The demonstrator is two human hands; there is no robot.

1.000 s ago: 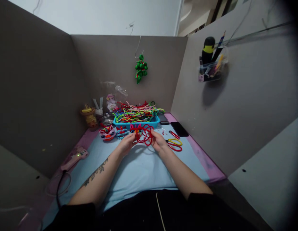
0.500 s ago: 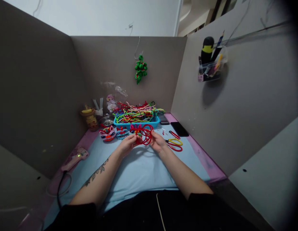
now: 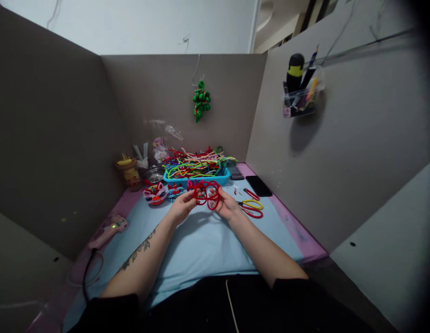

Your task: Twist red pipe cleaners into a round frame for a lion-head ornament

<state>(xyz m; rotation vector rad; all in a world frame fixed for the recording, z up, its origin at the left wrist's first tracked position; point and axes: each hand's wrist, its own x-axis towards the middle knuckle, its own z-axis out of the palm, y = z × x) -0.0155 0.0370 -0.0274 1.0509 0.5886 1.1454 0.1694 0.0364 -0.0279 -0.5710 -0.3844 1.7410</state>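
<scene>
A looped red fuzzy wire piece [image 3: 211,186] is held up over the blue cloth, between my two hands. My left hand [image 3: 183,206] pinches its left side, and my right hand [image 3: 226,203] grips its right side. Several loops show between the fingers. Just behind my left hand sit a pink and red animal-face figure [image 3: 155,194] and a light blue one [image 3: 175,192]. A third pink figure is partly hidden by the red loops. Scissors [image 3: 252,208] with one yellow and one red handle lie right of my right hand.
Behind the figures stands a blue tray [image 3: 197,181] heaped with colourful fuzzy wires. A metal bowl [image 3: 153,175] and a jar [image 3: 129,174] are left of it. A black phone [image 3: 259,186] lies at the right, a pink glue gun [image 3: 109,232] at the left. Grey partitions [image 3: 180,101] surround the table.
The red loops between my hands have changed shape, now spread into a wider, more even form. My hands have barely moved and still hold the piece.
</scene>
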